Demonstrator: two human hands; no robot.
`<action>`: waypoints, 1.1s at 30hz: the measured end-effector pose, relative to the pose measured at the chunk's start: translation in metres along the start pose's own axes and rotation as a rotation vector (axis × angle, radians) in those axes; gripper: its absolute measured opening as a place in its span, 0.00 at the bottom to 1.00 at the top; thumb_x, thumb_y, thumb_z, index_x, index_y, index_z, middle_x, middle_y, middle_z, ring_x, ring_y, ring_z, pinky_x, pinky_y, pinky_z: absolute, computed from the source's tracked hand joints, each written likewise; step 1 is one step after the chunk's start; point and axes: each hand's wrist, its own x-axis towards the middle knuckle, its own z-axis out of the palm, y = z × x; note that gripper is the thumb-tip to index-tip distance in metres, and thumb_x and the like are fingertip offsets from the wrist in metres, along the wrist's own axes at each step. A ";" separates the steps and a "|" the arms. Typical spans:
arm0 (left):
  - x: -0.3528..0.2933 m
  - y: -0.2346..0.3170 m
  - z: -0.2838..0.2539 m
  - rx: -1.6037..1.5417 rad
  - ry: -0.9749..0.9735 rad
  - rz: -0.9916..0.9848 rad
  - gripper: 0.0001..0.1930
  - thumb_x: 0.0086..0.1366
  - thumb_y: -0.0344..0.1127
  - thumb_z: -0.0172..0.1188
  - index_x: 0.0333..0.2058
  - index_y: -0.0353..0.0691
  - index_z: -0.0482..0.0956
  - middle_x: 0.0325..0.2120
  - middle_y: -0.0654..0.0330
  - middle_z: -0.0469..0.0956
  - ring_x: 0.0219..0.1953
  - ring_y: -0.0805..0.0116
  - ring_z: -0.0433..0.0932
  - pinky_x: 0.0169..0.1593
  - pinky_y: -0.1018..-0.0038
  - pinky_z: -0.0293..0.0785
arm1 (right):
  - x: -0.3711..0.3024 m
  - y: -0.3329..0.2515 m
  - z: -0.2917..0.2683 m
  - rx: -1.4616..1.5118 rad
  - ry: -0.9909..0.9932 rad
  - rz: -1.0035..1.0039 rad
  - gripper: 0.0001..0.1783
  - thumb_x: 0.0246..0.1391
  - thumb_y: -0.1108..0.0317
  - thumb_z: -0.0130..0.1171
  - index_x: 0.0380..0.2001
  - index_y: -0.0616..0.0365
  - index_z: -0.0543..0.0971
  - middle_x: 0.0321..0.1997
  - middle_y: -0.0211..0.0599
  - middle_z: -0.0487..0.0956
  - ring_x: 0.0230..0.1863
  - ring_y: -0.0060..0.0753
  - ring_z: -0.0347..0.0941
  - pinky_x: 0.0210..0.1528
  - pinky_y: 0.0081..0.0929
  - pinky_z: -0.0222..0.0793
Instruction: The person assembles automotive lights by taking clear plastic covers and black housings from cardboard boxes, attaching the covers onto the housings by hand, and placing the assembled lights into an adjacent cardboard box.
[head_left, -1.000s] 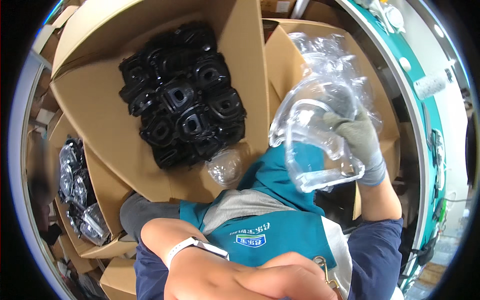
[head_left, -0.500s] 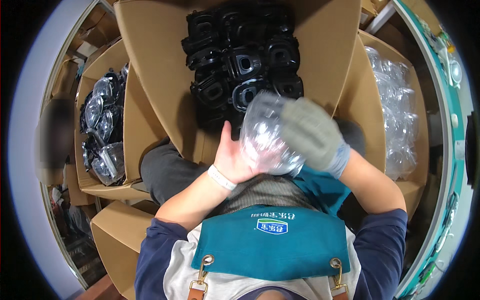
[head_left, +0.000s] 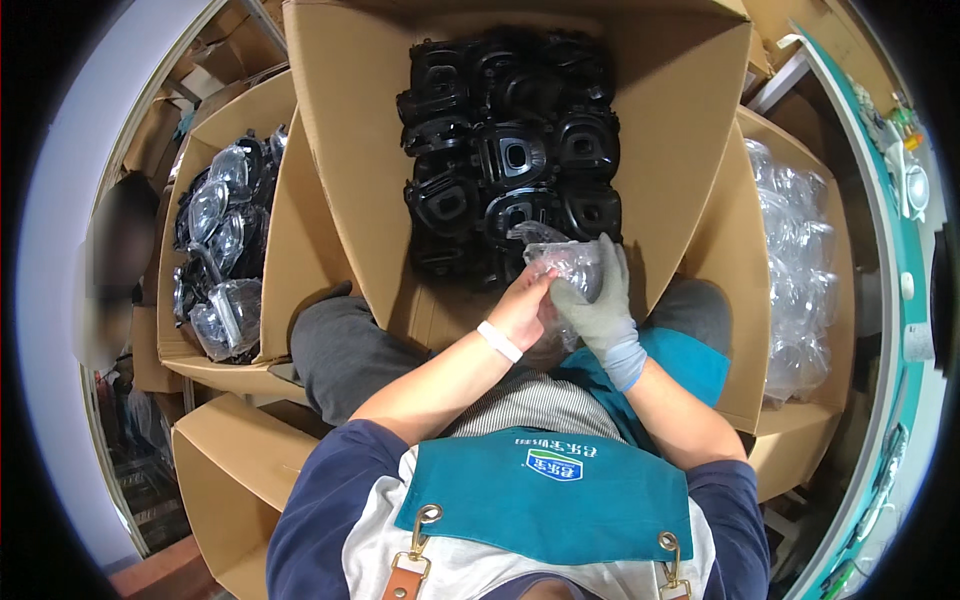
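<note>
cardboard-box workspace, seated person in the middle, teal bench (head_left: 903,250) curving along the right edge. biggest item: central cardboard box (head_left: 680,110) straight ahead, tilted toward the person, packed with rows of black plastic housings (head_left: 516,153). right cardboard box (head_left: 738,230) beside it, full of stacked clear plastic covers (head_left: 800,270). left cardboard box (head_left: 305,250) has clear-and-black pieces (head_left: 228,235) piled loosely. another carton (head_left: 235,450) lower left, contents not visible. teal apron (head_left: 480,485) on the chest, white wristband (head_left: 500,341) on the bare left wrist.

hands: left hand (head_left: 525,308) bare, right hand (head_left: 605,310) in a grey glove, both up between the lap and the near edge of the black rows. left grip closed, fingers pinching the lower left of a clear plastic shell (head_left: 570,258); right grip also closed on it, from the right side, glove hiding part.

change: a second ago the right hand had clear plastic over by the right box; half a second ago the left palm was spread open. now the left fingers have closed, so handling looks two-handed, shell steadied from both sides. clear stuff below the hands: same piece or a second one, cannot tell.
</note>
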 end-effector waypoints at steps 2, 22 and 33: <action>0.014 0.004 -0.025 -0.131 -0.058 -0.074 0.13 0.69 0.36 0.49 0.51 0.44 0.70 0.47 0.61 0.76 0.44 0.67 0.77 0.46 0.71 0.75 | 0.003 0.009 -0.003 -0.017 0.051 -0.014 0.53 0.37 0.54 0.70 0.63 0.66 0.56 0.65 0.65 0.53 0.67 0.61 0.50 0.67 0.43 0.51; 0.081 0.081 -0.055 2.142 0.671 0.229 0.35 0.51 0.44 0.67 0.53 0.34 0.63 0.53 0.48 0.69 0.56 0.48 0.67 0.57 0.62 0.66 | 0.082 -0.076 -0.044 1.696 -0.336 0.279 0.44 0.53 0.32 0.48 0.66 0.43 0.53 0.63 0.43 0.62 0.63 0.50 0.59 0.61 0.53 0.59; 0.012 0.119 0.008 1.282 0.666 0.428 0.17 0.59 0.27 0.50 0.48 0.38 0.72 0.32 0.50 0.80 0.32 0.55 0.80 0.42 0.66 0.75 | 0.069 -0.031 -0.043 1.252 -0.091 0.110 0.34 0.59 0.42 0.49 0.64 0.43 0.59 0.58 0.28 0.69 0.48 0.23 0.67 0.49 0.25 0.64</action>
